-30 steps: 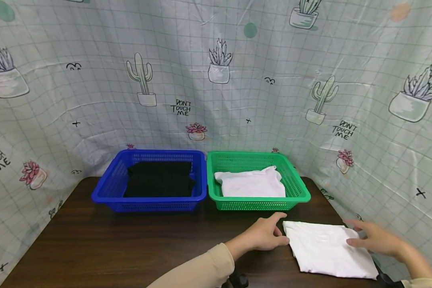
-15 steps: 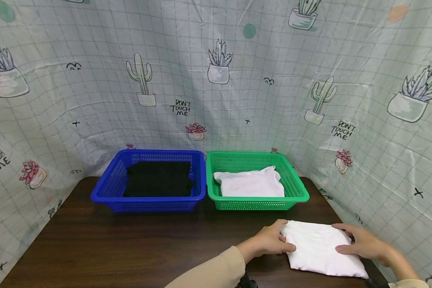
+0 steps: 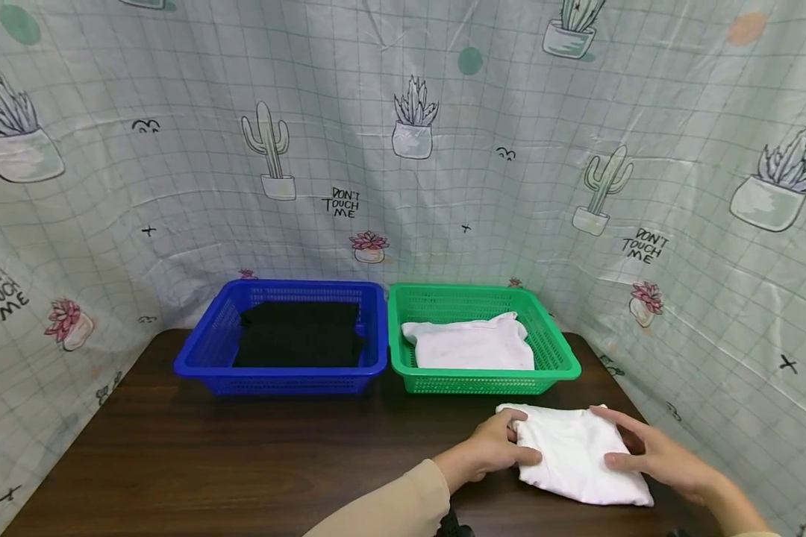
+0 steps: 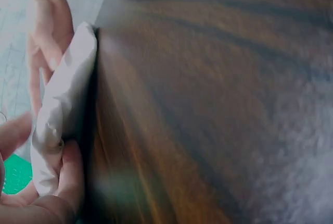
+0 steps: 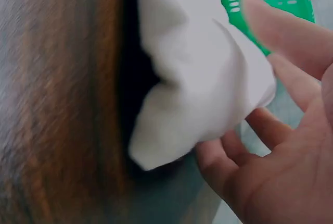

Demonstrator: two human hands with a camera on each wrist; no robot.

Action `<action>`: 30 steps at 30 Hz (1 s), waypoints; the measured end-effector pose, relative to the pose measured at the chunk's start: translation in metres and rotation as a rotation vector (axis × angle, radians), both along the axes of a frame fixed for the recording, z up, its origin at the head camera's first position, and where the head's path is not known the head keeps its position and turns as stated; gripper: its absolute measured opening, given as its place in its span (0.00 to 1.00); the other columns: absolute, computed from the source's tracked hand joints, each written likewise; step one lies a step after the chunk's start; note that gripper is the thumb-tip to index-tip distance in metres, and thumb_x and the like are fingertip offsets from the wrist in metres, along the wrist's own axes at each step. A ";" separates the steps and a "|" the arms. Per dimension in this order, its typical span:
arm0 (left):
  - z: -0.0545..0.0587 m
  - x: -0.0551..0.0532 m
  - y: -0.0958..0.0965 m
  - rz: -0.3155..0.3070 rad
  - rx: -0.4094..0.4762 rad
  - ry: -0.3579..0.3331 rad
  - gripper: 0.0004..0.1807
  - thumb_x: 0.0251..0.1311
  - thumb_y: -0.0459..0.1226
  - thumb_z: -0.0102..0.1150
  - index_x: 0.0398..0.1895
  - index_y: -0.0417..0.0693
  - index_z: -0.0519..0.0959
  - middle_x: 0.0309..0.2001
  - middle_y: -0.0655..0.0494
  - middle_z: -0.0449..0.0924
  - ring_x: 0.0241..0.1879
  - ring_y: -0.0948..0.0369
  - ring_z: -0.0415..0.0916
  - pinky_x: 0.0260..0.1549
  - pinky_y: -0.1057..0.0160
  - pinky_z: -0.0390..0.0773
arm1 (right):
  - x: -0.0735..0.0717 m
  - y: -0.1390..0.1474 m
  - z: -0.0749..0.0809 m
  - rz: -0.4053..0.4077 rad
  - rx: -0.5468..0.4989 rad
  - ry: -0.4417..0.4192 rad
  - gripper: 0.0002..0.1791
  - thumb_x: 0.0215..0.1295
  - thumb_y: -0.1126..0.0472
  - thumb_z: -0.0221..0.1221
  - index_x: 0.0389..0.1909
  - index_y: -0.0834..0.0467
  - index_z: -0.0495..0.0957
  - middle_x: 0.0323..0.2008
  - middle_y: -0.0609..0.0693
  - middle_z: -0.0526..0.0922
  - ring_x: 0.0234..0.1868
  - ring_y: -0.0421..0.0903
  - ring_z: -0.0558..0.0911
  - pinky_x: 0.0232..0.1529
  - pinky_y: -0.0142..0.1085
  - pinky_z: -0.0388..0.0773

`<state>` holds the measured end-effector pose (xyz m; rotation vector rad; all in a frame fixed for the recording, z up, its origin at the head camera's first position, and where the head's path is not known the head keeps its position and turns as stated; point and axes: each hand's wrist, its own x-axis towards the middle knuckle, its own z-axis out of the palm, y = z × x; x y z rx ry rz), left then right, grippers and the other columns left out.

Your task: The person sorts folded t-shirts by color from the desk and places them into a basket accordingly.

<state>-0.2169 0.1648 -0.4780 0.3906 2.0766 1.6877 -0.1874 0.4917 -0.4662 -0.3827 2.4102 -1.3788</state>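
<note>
A folded white shirt is between my two hands at the right of the dark table. At its left edge my left hand grips it, thumb on top; the left wrist view shows fingers on both sides of the cloth. My right hand holds the right edge, its fingers partly hidden below the fabric in the right wrist view. Dark shadow runs under the shirt, which appears slightly raised off the table. Another folded white garment lies in the green basket just beyond.
A blue basket holding folded black cloth stands left of the green one, their rims nearly touching. Behind both hangs a patterned curtain, which also runs down the right side. Brown tabletop extends to the left.
Both hands have closed in on the shirt's side edges. The shirt has shifted left and slightly toward the green basket, and it looks more bunched. The baskets stay put.
</note>
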 end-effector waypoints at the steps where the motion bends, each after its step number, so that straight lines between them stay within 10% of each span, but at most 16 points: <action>1: 0.000 -0.001 -0.001 -0.003 0.006 -0.005 0.32 0.58 0.30 0.78 0.66 0.48 0.77 0.39 0.54 0.78 0.38 0.62 0.75 0.41 0.63 0.79 | 0.000 -0.002 0.001 0.003 -0.010 -0.014 0.44 0.77 0.64 0.62 0.85 0.60 0.50 0.79 0.63 0.55 0.60 0.31 0.77 0.51 0.36 0.84; 7: 0.000 -0.001 -0.002 0.024 -0.003 0.015 0.36 0.53 0.25 0.79 0.66 0.52 0.78 0.44 0.54 0.80 0.43 0.62 0.77 0.45 0.63 0.82 | -0.005 -0.014 0.001 0.034 -0.099 -0.091 0.46 0.74 0.67 0.64 0.84 0.63 0.49 0.80 0.75 0.37 0.58 0.50 0.85 0.47 0.48 0.88; 14: 0.006 -0.001 -0.009 0.039 0.131 -0.020 0.41 0.51 0.16 0.72 0.67 0.54 0.78 0.48 0.53 0.77 0.45 0.58 0.76 0.42 0.57 0.85 | -0.004 -0.014 0.004 0.078 -0.174 -0.080 0.43 0.77 0.71 0.59 0.85 0.61 0.47 0.69 0.41 0.66 0.52 0.54 0.88 0.44 0.50 0.88; 18: 0.026 -0.001 -0.020 -0.002 0.188 -0.018 0.41 0.53 0.16 0.72 0.69 0.55 0.77 0.49 0.53 0.74 0.43 0.58 0.77 0.41 0.56 0.86 | -0.004 -0.017 0.026 0.132 -0.253 -0.080 0.43 0.78 0.75 0.53 0.86 0.57 0.44 0.64 0.52 0.77 0.46 0.55 0.90 0.42 0.51 0.89; 25: 0.075 0.003 -0.044 -0.045 0.230 -0.008 0.40 0.58 0.20 0.73 0.72 0.59 0.76 0.52 0.53 0.72 0.40 0.57 0.81 0.41 0.55 0.88 | -0.007 -0.030 0.079 0.162 -0.306 -0.031 0.44 0.77 0.78 0.51 0.87 0.55 0.45 0.71 0.42 0.73 0.50 0.54 0.88 0.42 0.53 0.88; 30: 0.102 -0.013 -0.061 -0.055 0.243 0.049 0.41 0.61 0.23 0.73 0.74 0.61 0.74 0.56 0.54 0.71 0.44 0.57 0.81 0.41 0.57 0.87 | -0.024 -0.045 0.106 0.158 -0.264 0.069 0.46 0.76 0.79 0.53 0.87 0.55 0.45 0.72 0.43 0.71 0.49 0.52 0.88 0.40 0.53 0.88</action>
